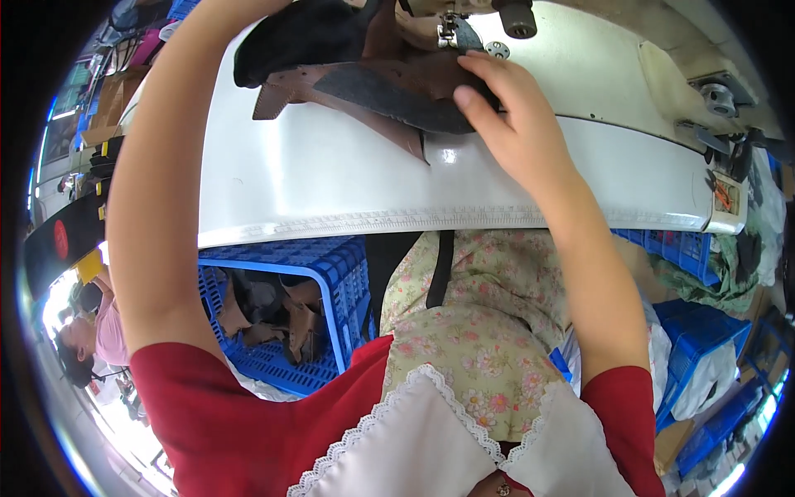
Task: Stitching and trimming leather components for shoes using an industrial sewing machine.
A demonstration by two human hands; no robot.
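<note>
My right hand (pixel 520 120) rests on the brown and black leather piece (pixel 389 95), thumb and fingers spread, not pinching — probably to steady it on the white table (pixel 281 186), close by the machine's metal foot (pixel 448 31). My left hand is past the top edge, so I cannot tell its grip — nor whether the foot touches the leather.

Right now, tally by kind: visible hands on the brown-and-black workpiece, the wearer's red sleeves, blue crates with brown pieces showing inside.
Hands on the brown-and-black workpiece: 1, the right hand; the left is out of view
Red sleeves: 2
Blue crates with brown pieces showing: 1
Total: 4
</note>
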